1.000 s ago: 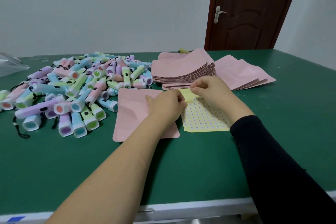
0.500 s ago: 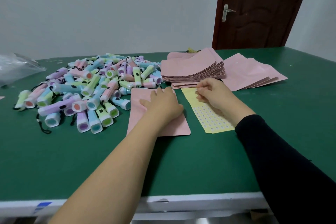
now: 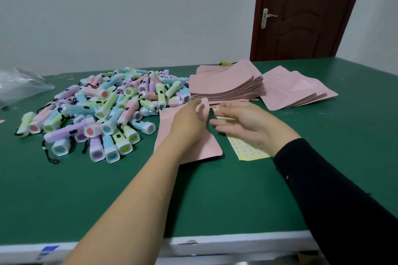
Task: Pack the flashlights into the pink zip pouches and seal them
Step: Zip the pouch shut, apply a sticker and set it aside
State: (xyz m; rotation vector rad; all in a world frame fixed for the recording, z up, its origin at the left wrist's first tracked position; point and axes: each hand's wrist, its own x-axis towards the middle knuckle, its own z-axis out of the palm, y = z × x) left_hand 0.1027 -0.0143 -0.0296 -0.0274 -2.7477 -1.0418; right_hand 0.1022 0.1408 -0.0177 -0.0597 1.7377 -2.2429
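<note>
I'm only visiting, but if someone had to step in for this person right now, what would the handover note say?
Left hand: its fingers pinch the far corner of a pink pouch and hold it raised. The rest of the pouch lies flat on the green table.
Right hand: hovers over the yellow sticker sheet. Something pale sits at a fingertip, too small to identify.
Flashlights: loose pile left of the pouch.
Pouch stack: behind the hands.
Done: no filled pouch in view.
Left: put flashlights in pouches and seal each one.
</note>
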